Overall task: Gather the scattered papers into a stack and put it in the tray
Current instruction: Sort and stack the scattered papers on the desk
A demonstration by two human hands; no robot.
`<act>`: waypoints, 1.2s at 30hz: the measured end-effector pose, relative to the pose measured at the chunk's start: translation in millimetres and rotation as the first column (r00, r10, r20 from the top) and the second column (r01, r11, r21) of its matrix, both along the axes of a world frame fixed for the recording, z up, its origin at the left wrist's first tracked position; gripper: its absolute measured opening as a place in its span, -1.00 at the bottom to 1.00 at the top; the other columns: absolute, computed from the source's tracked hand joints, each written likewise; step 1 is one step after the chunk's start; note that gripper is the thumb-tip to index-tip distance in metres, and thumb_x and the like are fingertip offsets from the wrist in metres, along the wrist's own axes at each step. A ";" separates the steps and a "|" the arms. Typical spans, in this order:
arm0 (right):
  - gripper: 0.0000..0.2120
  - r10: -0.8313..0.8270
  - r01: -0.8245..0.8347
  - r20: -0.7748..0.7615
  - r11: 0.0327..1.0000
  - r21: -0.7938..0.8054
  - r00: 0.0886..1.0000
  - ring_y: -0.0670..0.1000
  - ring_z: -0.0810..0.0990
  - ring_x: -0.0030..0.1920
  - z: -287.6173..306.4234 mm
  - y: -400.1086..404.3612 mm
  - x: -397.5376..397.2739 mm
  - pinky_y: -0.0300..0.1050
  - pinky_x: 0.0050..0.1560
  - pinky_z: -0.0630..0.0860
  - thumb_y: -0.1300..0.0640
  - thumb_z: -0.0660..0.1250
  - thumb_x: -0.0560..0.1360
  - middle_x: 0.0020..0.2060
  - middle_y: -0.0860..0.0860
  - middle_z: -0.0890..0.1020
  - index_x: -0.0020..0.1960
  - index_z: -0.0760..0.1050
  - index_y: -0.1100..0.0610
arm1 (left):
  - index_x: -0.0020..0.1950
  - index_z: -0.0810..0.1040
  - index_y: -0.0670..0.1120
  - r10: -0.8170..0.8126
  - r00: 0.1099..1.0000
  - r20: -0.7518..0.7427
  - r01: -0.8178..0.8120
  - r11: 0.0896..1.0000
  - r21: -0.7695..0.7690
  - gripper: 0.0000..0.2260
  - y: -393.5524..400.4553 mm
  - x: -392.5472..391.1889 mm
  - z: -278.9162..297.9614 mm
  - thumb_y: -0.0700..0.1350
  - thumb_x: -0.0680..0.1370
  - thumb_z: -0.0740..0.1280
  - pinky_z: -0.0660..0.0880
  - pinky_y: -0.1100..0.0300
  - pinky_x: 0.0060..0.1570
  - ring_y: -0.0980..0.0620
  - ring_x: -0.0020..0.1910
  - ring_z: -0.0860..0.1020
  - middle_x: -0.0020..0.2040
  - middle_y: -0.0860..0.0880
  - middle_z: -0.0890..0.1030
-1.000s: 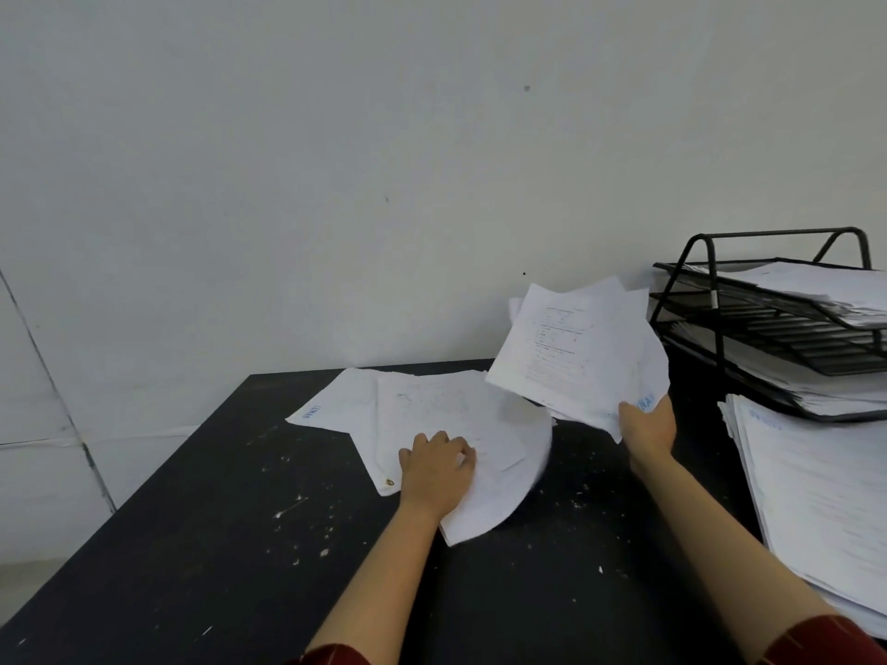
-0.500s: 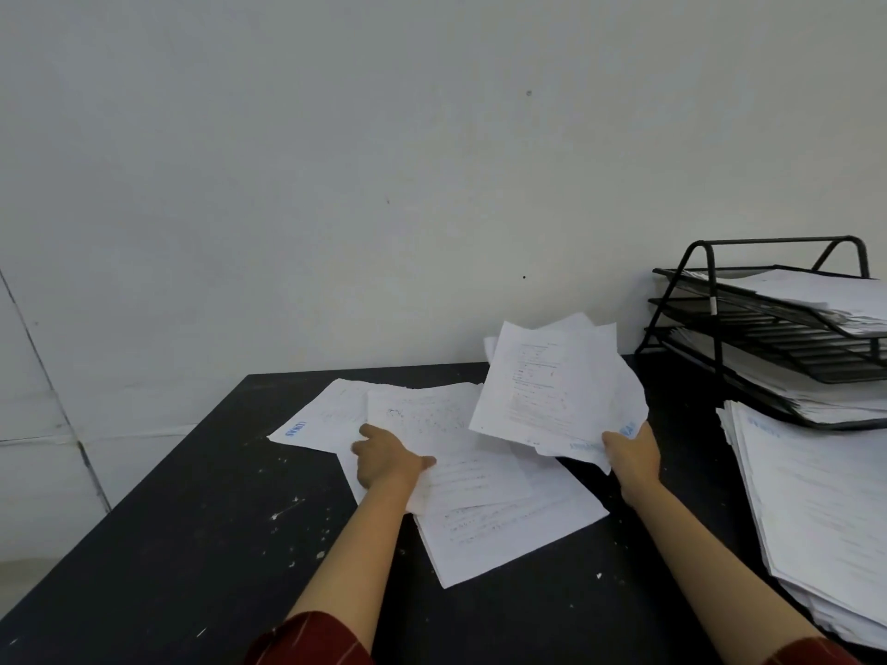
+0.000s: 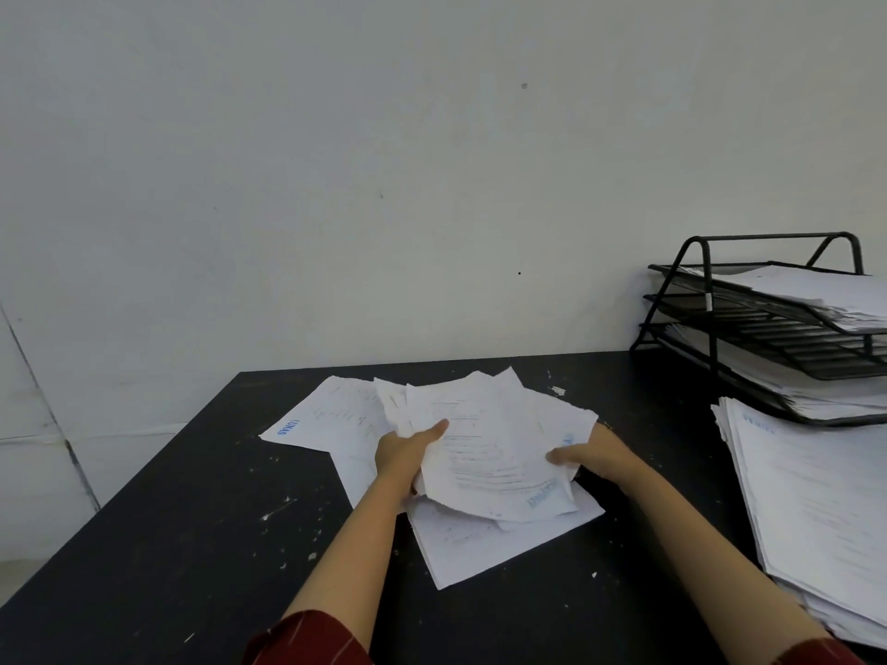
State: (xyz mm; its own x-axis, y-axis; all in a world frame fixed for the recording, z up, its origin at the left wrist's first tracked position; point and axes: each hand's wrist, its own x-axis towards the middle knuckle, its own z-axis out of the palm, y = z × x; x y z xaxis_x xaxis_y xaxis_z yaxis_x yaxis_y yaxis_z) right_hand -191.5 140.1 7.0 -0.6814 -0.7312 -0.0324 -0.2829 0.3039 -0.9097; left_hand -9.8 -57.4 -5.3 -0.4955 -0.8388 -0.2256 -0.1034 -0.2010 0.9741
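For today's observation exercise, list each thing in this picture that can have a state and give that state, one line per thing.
Left hand: grips the left edge of the bundle, thumb on top.
Right hand: grips the bundle's right edge.
Bundle of papers: held in both hands, uneven, not squared.
Loose sheets: flat on the table, not gathered.
Table: dark, speckled with white marks.
Tray rack: upright; top and bottom tiers hold paper.
Side pile: lying beside the rack, fanned.

Black table (image 3: 192,544) — loose papers (image 3: 331,419), side stack (image 3: 816,511), 3-tier tray (image 3: 710,328).
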 end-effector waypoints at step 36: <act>-0.53 -0.385 0.419 0.274 0.905 -0.077 0.881 0.19 0.55 0.18 -8.8 2.0 -43.2 0.18 0.25 0.47 0.22 0.34 0.53 0.28 0.15 0.53 0.41 0.35 0.15 | 0.29 0.34 -0.12 0.373 0.531 0.760 0.183 0.826 -0.533 -0.19 -6.4 14.2 6.5 0.44 0.28 0.35 0.30 0.03 0.27 -0.13 0.32 0.32 0.32 -0.16 0.35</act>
State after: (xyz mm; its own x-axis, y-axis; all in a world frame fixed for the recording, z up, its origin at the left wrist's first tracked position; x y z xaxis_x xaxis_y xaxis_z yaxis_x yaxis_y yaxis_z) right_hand -234.7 142.2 -1.8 -0.8996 -0.4056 -0.1621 0.0771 0.2179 -0.9729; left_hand 4.3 -63.8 1.2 -0.2297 -0.9732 -0.0130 -0.8975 0.2066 0.3897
